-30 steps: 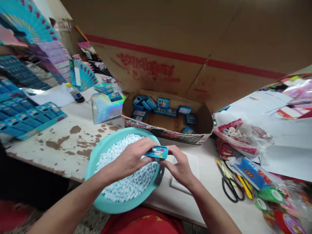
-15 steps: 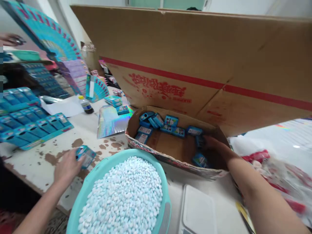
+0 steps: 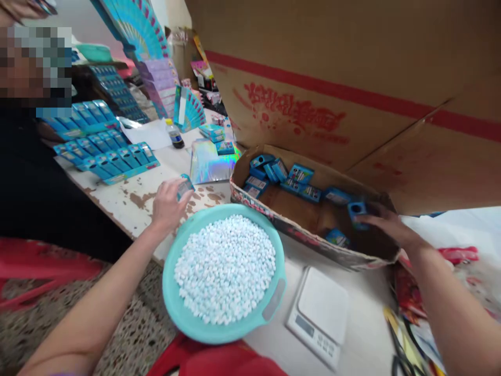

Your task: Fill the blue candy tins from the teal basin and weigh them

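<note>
My left hand (image 3: 167, 204) is closed around a small blue carton (image 3: 185, 185) above the worn tabletop, just beyond the basin. Inside the cut-down cardboard box (image 3: 291, 225), my right hand (image 3: 385, 222) grips another small blue carton (image 3: 357, 214) at the right end; a dark round spot shows on its face. Several more blue cartons (image 3: 300, 173) lie loose in that box, mostly along its back and left side. Between my arms stands a turquoise basin (image 3: 172, 284) full of pale blue and white candy-like pieces (image 3: 225, 269).
A white scale (image 3: 323, 308) stands right of the basin, with scissors (image 3: 403, 347) near my right forearm. A tall cardboard panel (image 3: 297, 68) rises behind the box. Display trays of blue cartons (image 3: 125, 167), a yellow-capped bottle (image 3: 174, 134) and a person in dark clothing (image 3: 50, 188) are at left.
The view has swung left and down, bringing the person and scale's display into sight. My right hand has raised its carton slightly, showing more of it. My left hand still holds its carton.
</note>
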Demonstrator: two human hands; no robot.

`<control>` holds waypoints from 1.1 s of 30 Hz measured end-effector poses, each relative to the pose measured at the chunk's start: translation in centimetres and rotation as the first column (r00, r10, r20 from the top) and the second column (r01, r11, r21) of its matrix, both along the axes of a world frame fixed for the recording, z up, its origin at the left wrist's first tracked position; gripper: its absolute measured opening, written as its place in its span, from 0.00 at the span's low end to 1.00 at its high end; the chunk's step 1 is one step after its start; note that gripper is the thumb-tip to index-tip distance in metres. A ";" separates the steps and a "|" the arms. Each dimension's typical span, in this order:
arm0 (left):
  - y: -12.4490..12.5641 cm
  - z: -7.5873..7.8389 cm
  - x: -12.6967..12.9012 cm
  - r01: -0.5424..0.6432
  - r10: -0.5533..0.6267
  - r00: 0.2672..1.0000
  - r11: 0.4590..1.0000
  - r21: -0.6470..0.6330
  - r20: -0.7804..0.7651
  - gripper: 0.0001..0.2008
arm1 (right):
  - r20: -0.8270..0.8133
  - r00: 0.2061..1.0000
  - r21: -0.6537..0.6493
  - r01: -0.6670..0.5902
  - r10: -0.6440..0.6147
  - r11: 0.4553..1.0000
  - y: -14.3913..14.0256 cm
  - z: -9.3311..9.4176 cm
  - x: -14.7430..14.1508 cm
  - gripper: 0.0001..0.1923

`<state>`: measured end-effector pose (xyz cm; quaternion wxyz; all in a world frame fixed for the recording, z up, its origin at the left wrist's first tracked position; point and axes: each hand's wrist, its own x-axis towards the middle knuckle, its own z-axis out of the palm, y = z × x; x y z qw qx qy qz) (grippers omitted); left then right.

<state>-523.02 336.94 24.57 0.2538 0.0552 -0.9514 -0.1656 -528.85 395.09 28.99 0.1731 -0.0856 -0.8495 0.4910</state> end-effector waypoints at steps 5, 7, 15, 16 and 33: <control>4.0 -0.7 7.3 0.378 -0.394 0.893 0.919 0.113 0.219 0.25 | 0.030 0.995 -0.605 -0.058 0.095 0.794 -4.6 2.3 12.2 0.24; 5.1 -1.9 8.9 0.381 -0.410 0.829 0.912 0.152 0.380 0.30 | -0.021 0.997 -0.733 -0.069 0.078 0.677 -7.8 1.5 17.0 0.30; 9.3 -2.6 9.7 0.077 -0.168 0.755 0.983 0.168 0.634 0.35 | 0.082 0.950 -0.913 -0.051 0.302 0.406 -15.8 -4.2 28.0 0.31; 9.7 -2.5 9.6 0.054 -0.156 0.752 0.983 0.176 0.641 0.35 | 0.093 0.946 -0.920 -0.039 0.312 0.391 -15.9 -4.2 28.5 0.31; 14.2 -2.1 8.4 -0.034 -0.365 0.789 0.776 0.629 0.493 0.24 | 0.023 0.999 -0.618 0.046 -0.041 0.785 -18.0 -6.1 27.6 0.23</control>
